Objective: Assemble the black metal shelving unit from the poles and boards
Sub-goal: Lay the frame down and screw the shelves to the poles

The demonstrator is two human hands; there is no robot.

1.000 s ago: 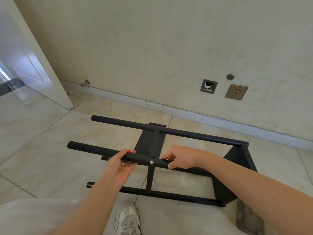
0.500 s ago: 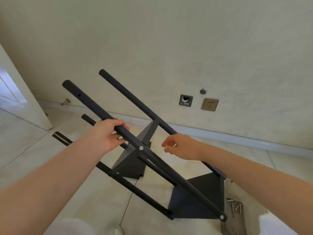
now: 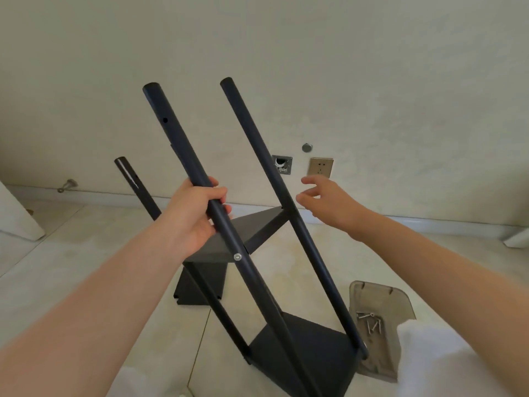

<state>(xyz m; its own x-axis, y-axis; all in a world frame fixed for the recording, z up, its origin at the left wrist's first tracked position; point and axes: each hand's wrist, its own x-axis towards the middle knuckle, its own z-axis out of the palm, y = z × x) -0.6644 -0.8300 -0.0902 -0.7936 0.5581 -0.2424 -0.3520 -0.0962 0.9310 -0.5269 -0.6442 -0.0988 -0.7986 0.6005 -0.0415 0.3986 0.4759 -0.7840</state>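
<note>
Two black boards are already fixed between the poles, so the shelving unit (image 3: 286, 282) seems to me more than half built. In the head view the frame stands tilted on the tiled floor (image 3: 71, 267), with its feet at about 5 o'clock and its free pole ends pointing toward 11 o'clock. The lower board (image 3: 309, 348) sits at the foot, and the middle board (image 3: 252, 227) is near the centre. A silver screw (image 3: 237, 256) joins the middle board to the near pole (image 3: 171, 133). An empty hole (image 3: 165, 120) shows near this pole's top, so I judge that one more board is left to mount. Loose screws (image 3: 370, 322) lie in a clear plastic tray (image 3: 380, 287) at 4 o'clock, just beside the frame.

The left hand (image 3: 197, 213) grips the near pole, fingers and thumb curled round it, just above the screw. The right hand (image 3: 329, 202) is apart from the left one and holds nothing. Its fingers are loosely spread and half bent, very near the far pole (image 3: 252, 133). I cannot tell whether they touch it.
</note>
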